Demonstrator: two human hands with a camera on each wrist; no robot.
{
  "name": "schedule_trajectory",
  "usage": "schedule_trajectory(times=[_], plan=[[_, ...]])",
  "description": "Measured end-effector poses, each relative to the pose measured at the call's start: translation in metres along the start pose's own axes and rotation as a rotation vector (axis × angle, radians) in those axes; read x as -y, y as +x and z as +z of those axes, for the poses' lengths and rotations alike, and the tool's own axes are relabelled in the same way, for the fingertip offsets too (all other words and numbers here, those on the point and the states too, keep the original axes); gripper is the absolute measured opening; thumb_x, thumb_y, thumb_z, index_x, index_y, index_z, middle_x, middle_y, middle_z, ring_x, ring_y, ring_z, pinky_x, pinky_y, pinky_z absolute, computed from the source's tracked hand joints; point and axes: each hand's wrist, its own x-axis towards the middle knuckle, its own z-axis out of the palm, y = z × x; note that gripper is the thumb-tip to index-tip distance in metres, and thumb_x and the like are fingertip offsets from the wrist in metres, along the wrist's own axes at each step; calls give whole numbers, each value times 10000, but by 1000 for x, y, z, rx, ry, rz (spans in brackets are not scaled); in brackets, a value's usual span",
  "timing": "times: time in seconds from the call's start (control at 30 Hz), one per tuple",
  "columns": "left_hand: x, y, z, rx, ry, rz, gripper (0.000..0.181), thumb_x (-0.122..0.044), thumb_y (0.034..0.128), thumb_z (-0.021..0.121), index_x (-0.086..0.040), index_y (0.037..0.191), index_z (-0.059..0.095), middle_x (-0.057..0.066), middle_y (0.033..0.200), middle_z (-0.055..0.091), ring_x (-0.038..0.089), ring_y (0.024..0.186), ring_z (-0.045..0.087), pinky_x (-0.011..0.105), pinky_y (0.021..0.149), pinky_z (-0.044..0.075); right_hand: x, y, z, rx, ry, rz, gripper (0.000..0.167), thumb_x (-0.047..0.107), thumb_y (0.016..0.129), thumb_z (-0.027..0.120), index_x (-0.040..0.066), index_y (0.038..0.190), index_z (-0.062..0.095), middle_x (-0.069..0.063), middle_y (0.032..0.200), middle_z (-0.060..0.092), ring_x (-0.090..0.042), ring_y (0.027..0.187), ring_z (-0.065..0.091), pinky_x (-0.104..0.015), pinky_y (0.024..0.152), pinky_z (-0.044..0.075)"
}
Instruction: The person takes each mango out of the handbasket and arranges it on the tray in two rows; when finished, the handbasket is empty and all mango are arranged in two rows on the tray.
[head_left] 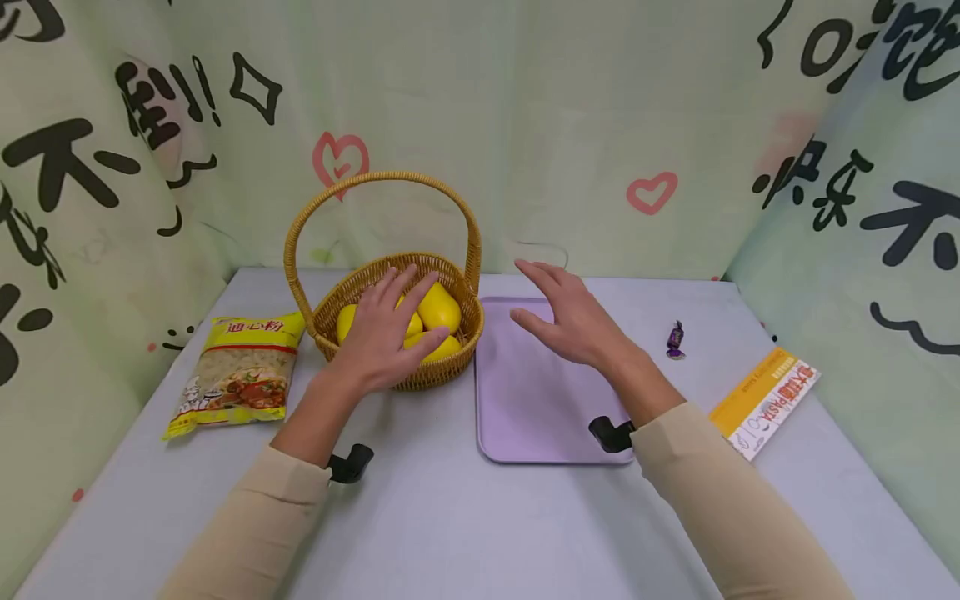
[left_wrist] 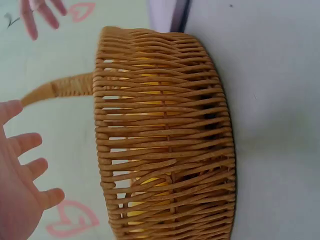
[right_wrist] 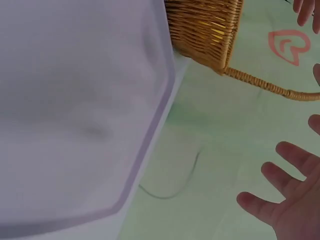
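Observation:
A wicker basket (head_left: 427, 383) with a tall arched handle stands at the back of the table and holds several yellow fruits (head_left: 438, 308), perhaps lemons or mangoes. My left hand (head_left: 386, 333) hovers above its front rim, fingers spread, covering part of the fruit. Over the lilac tray (head_left: 517, 417), right of the basket, my right hand (head_left: 573, 321) hangs in the air with fingers extended. Neither hand holds anything. The left wrist view shows the basket's woven side (left_wrist: 165, 135) up close, yellow showing through the gaps; the right wrist view shows the tray (right_wrist: 75, 100) below the hand.
A yellow bag of dry noodles or pasta (head_left: 243, 371) lies left of the basket. A small purple wrapped candy (head_left: 676, 340) lies right of the tray. Further right is a yellow and white box (head_left: 765, 404), partly behind the right sleeve. A printed curtain (head_left: 570, 167) surrounds the table.

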Motion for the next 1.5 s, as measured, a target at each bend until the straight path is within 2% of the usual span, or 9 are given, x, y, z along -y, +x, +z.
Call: schedule_trajectory(times=[0.3,0.47,0.67,0.8,0.9,1.07,1.23,1.33,1.5], plan=[[14,-20,-13,-153,-412,-133,614,-364,1039,571,-222,1605,382,61,1643,405,331,1534,319,628,1238,259,26,23,5,84,116,-46,577,368,1021,621,218,1560,475,-84,1599,453,-317,1487,399,-569,1215,354],[29,-31,-22,-206,-699,-138,497,-213,1079,544,-114,1557,454,134,1569,499,321,1483,414,536,1229,341,36,36,10,129,163,-83,517,385,1022,628,171,1488,566,-73,1529,547,-310,1414,491,-524,1180,417],[46,-48,-32,-263,-798,-190,452,-247,1095,502,-113,1526,501,100,1484,586,185,1368,529,184,1080,459,45,52,16,179,197,-128,487,340,1017,649,159,1465,594,-72,1485,596,-343,1379,521,-523,1153,442],[56,-59,-31,-335,-842,-203,428,-255,1089,507,-73,1473,561,-34,1333,683,99,1249,591,145,989,502,53,60,22,233,204,-105,466,325,999,675,167,1434,624,-83,1458,615,-324,1337,542,-496,1121,471],[64,-64,-26,-419,-948,-210,406,-222,1087,511,-21,1430,592,-90,1231,719,104,1197,627,196,993,536,59,65,26,273,203,-87,447,329,985,695,186,1405,646,-99,1431,625,-312,1296,567,-471,1075,505],[72,-66,-16,-628,-1192,-249,357,-127,1072,493,43,1357,626,26,1157,733,204,1127,677,291,954,597,67,69,33,315,206,-87,447,312,969,721,191,1395,655,-131,1413,627,-317,1295,574,-454,1067,514],[76,-65,-9,-804,-1278,-436,283,-109,1058,561,-14,1296,682,67,1143,691,238,1129,651,272,887,615,72,72,43,368,217,-82,470,280,967,724,172,1417,642,-106,1467,594,-313,1335,537,-466,1121,479],[82,-65,-5,-789,-1257,-581,288,-112,1046,601,-83,1321,682,44,1247,648,228,1221,594,251,905,603,74,74,50,394,197,-86,460,278,972,717,183,1416,643,-65,1488,579,-289,1335,542,-461,1122,475],[90,-68,-3,-570,-1141,-797,461,-198,1036,637,-291,1481,559,1,1516,515,177,1333,513,309,1060,540,79,78,64,415,185,-83,436,271,966,719,218,1395,662,-41,1451,602,-273,1317,561,-439,1092,489]])
